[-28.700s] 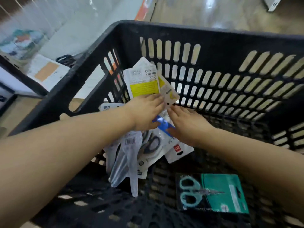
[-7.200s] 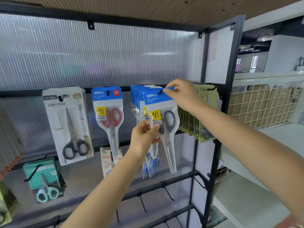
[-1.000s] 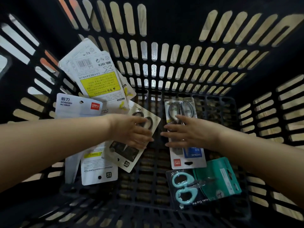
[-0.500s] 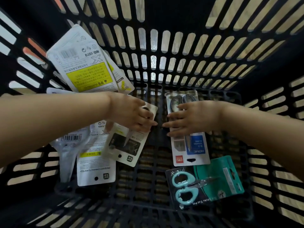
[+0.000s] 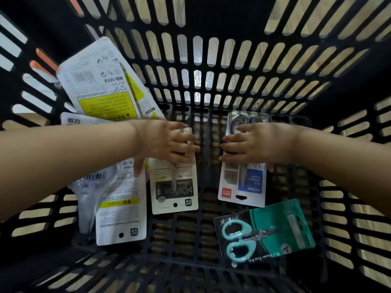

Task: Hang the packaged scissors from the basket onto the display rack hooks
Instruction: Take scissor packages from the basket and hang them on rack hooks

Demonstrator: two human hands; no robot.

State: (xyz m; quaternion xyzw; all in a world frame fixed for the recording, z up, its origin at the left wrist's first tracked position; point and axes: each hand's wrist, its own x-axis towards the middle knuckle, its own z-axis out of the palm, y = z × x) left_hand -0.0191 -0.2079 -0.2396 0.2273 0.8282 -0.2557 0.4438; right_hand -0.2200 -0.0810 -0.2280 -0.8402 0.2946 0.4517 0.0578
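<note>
I look down into the black slotted basket (image 5: pixel 211 49). My left hand (image 5: pixel 167 142) grips a beige scissors pack (image 5: pixel 174 189) across its width, fingers curled over its right edge and thumb on its left. My right hand (image 5: pixel 256 144) grips a white pack with a blue label and grey-handled scissors (image 5: pixel 243 185), fingers over its left edge and thumb at its right. Both packs lie side by side on the basket floor. A teal-handled scissors pack (image 5: pixel 273 229) lies at the front right.
Several white packs are piled at the left: one with a yellow label (image 5: pixel 99 87) leans on the basket wall, and another (image 5: pixel 121 210) lies back side up under my left forearm. The display rack is out of view.
The beige pack has turned from tilted to straight, parallel to the blue-labelled pack. Both hands have stayed on their packs and closed further over the edges.
</note>
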